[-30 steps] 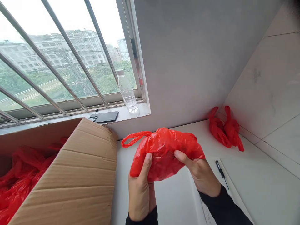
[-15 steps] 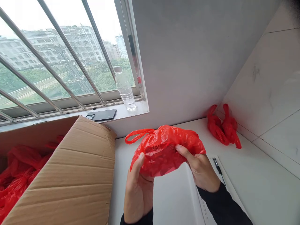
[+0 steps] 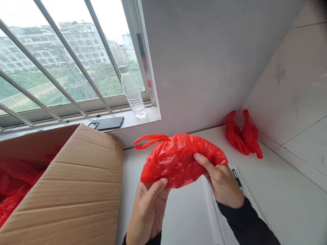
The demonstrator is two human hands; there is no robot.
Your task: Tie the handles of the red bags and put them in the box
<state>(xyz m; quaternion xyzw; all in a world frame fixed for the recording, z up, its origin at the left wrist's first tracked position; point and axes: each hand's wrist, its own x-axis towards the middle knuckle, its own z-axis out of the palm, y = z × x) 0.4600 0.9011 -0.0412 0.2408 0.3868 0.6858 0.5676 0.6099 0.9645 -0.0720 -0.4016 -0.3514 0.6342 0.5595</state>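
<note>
A crumpled red plastic bag (image 3: 178,156) is held up in front of me over the white counter (image 3: 276,204), one handle loop sticking out to the left. My left hand (image 3: 148,207) pinches its lower left edge from below, thumb on the plastic. My right hand (image 3: 219,180) grips the right side, thumb pressed on the front. Both wrists wear dark sleeves.
An open cardboard box (image 3: 74,190) with several red bags (image 3: 12,183) stands at the left. Two knotted red bags (image 3: 242,136) lie in the back right corner. A pen (image 3: 236,177) lies by my right hand. A water bottle (image 3: 131,92) and a phone (image 3: 107,123) rest on the window sill.
My left thumb has slid down from the front of the bag to its lower edge, and the bag has been gathered a little flatter. The view has shifted slightly.
</note>
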